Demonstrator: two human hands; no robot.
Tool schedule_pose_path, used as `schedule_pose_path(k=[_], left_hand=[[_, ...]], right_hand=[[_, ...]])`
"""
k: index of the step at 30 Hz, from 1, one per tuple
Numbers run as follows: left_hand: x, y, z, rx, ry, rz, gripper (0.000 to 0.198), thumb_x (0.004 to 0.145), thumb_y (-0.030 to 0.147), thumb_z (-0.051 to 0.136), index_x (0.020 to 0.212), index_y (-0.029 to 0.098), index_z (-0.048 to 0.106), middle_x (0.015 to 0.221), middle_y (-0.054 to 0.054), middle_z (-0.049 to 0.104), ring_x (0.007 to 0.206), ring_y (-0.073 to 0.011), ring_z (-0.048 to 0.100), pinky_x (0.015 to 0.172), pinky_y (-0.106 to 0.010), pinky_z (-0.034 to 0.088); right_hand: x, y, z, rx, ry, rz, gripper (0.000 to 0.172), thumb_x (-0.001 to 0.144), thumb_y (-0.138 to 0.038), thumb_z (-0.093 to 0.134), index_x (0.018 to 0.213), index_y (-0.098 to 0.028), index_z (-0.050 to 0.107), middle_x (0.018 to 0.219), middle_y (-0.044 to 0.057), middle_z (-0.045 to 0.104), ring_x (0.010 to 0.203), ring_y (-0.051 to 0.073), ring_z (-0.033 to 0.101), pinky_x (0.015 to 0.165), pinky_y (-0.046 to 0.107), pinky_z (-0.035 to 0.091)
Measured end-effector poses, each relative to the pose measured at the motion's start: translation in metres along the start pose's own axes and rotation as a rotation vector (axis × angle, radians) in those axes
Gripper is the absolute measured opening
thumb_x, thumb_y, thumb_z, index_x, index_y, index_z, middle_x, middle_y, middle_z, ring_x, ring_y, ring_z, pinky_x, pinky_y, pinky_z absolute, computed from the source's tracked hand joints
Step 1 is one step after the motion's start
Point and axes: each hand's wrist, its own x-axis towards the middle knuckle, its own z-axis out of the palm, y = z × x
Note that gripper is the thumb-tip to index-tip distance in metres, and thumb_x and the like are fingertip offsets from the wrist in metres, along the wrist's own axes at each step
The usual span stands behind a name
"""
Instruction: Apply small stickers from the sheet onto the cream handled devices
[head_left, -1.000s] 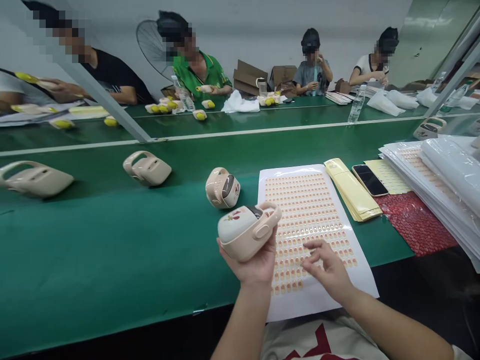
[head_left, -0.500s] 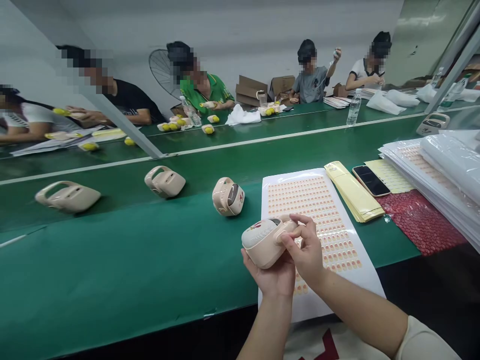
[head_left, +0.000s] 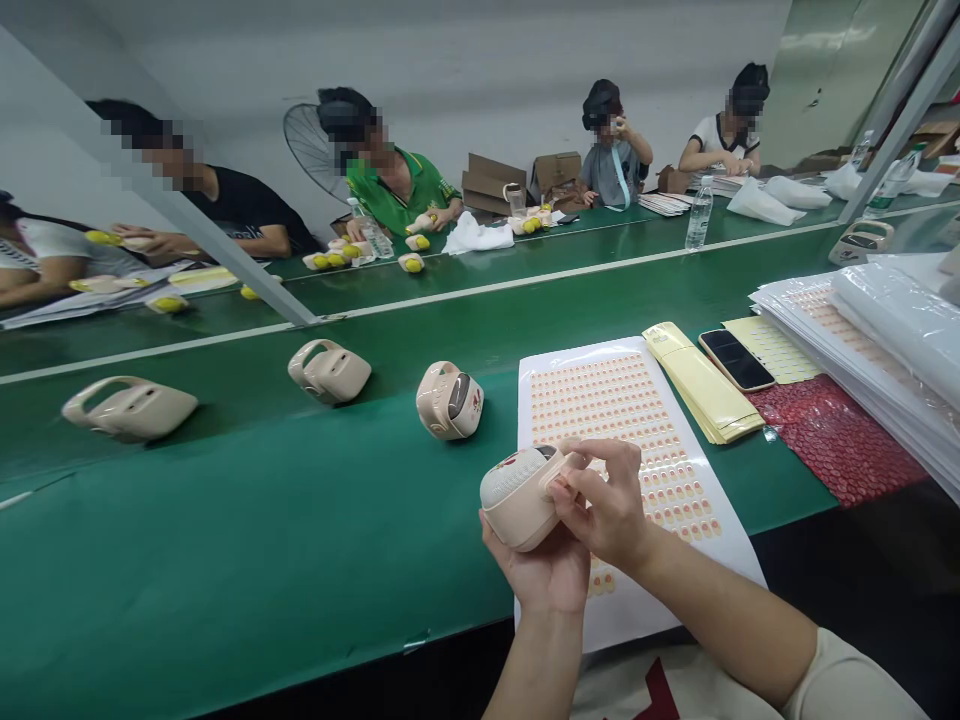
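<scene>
My left hand (head_left: pixel 544 570) cups a small beige speaker (head_left: pixel 516 495) from below, over the near edge of the green belt. My right hand (head_left: pixel 604 500) is closed on the speaker's handle end, fingertips pinched against it. Under both hands lies a white sheet of small orange stickers (head_left: pixel 622 415). Another beige speaker (head_left: pixel 448 400) rests on the belt just beyond my hands.
Two more beige units (head_left: pixel 328 370) (head_left: pixel 129 408) lie on the green belt (head_left: pixel 225 500) to the left. A phone (head_left: pixel 735 358), yellow strips (head_left: pixel 697 385), a red mat (head_left: pixel 832 445) and stacked sheets (head_left: pixel 870 340) sit at right. Several people work across the line.
My right hand rose from the sticker sheet to the speaker's handle and stays pressed there. The units on the belt sit a little further right in view.
</scene>
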Motion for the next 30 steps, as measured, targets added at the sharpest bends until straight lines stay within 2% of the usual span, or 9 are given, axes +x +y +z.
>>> schedule_pose_path(k=[1, 5, 6, 10, 16, 19, 22, 24, 30], left_hand=[[0.000, 0.000, -0.001, -0.009, 0.016, -0.013, 0.053, 0.072, 0.049, 0.050, 0.117, 0.021, 0.052, 0.106, -0.008, 0.063, 0.094, -0.0189, 0.062, 0.079, -0.026, 0.051], [0.001, -0.001, -0.005, -0.038, 0.068, -0.017, 0.053, 0.072, 0.041, 0.052, 0.122, 0.023, 0.047, 0.110, -0.006, 0.063, 0.102, -0.0219, 0.059, 0.083, -0.029, 0.050], [0.001, -0.002, -0.006, -0.041, 0.069, -0.017, 0.054, 0.072, 0.040, 0.052, 0.123, 0.024, 0.047, 0.110, -0.006, 0.063, 0.104, -0.0219, 0.058, 0.084, -0.029, 0.049], [-0.001, -0.004, -0.006, -0.054, 0.066, -0.059, 0.054, 0.074, 0.040, 0.049, 0.123, 0.019, 0.045, 0.101, -0.008, 0.066, 0.098, -0.0203, 0.062, 0.083, -0.027, 0.050], [-0.001, -0.002, -0.011, -0.007, 0.002, -0.027, 0.045, 0.076, 0.039, 0.048, 0.115, 0.018, 0.051, 0.096, -0.008, 0.068, 0.096, -0.0203, 0.063, 0.081, -0.029, 0.052], [0.000, 0.009, -0.017, 0.063, -0.080, -0.004, 0.036, 0.076, 0.041, 0.052, 0.108, 0.026, 0.056, 0.105, -0.003, 0.067, 0.105, -0.0216, 0.059, 0.089, -0.037, 0.049], [0.001, 0.025, -0.026, 0.132, -0.137, 0.037, 0.039, 0.073, 0.048, 0.056, 0.106, 0.028, 0.058, 0.111, -0.002, 0.064, 0.107, -0.0212, 0.057, 0.090, -0.036, 0.049], [0.002, 0.033, -0.033, 0.158, -0.119, 0.085, 0.044, 0.071, 0.051, 0.057, 0.109, 0.027, 0.057, 0.110, -0.003, 0.064, 0.104, -0.0219, 0.058, 0.088, -0.037, 0.050], [-0.002, 0.037, -0.044, 0.256, -0.118, 0.162, 0.046, 0.074, 0.053, 0.056, 0.115, 0.032, 0.054, 0.117, -0.004, 0.060, 0.100, -0.0253, 0.059, 0.079, -0.040, 0.054]], right_hand=[[0.001, 0.002, -0.001, -0.012, -0.017, 0.015, 0.006, 0.081, -0.025, 0.056, 0.082, -0.024, 0.050, 0.102, 0.005, 0.053, 0.090, 0.020, 0.054, 0.078, 0.039, 0.041], [0.001, 0.008, -0.003, 0.173, -0.146, 0.317, 0.055, 0.074, -0.041, 0.059, 0.119, -0.021, 0.035, 0.123, 0.013, 0.041, 0.117, 0.029, 0.040, 0.096, 0.047, 0.035], [0.000, 0.008, -0.003, 0.261, -0.198, 0.408, 0.059, 0.075, -0.041, 0.057, 0.123, -0.020, 0.032, 0.124, 0.014, 0.040, 0.119, 0.029, 0.038, 0.097, 0.047, 0.035], [-0.006, 0.004, 0.002, 0.520, -0.267, 0.630, 0.039, 0.079, -0.036, 0.048, 0.115, -0.021, 0.038, 0.114, 0.011, 0.045, 0.110, 0.024, 0.047, 0.093, 0.043, 0.040], [-0.012, 0.012, -0.002, 0.577, -0.268, 0.712, 0.032, 0.085, -0.033, 0.041, 0.114, -0.021, 0.040, 0.116, 0.010, 0.046, 0.114, 0.022, 0.044, 0.100, 0.044, 0.036], [-0.031, 0.020, -0.023, 0.465, -0.344, 0.674, 0.032, 0.086, -0.030, 0.040, 0.117, -0.021, 0.041, 0.115, 0.011, 0.049, 0.109, 0.021, 0.049, 0.095, 0.043, 0.042], [-0.063, 0.023, -0.048, 0.304, -0.598, 0.526, 0.032, 0.081, -0.024, 0.051, 0.113, -0.020, 0.048, 0.103, 0.010, 0.056, 0.095, 0.023, 0.056, 0.083, 0.043, 0.049], [-0.083, 0.022, -0.059, 0.194, -0.700, 0.410, 0.032, 0.078, -0.018, 0.054, 0.110, -0.019, 0.052, 0.104, 0.012, 0.059, 0.096, 0.026, 0.056, 0.081, 0.045, 0.050], [-0.106, 0.017, -0.057, 0.038, -0.660, 0.219, 0.019, 0.082, -0.011, 0.048, 0.091, -0.021, 0.061, 0.102, 0.011, 0.062, 0.096, 0.027, 0.058, 0.077, 0.048, 0.050]])
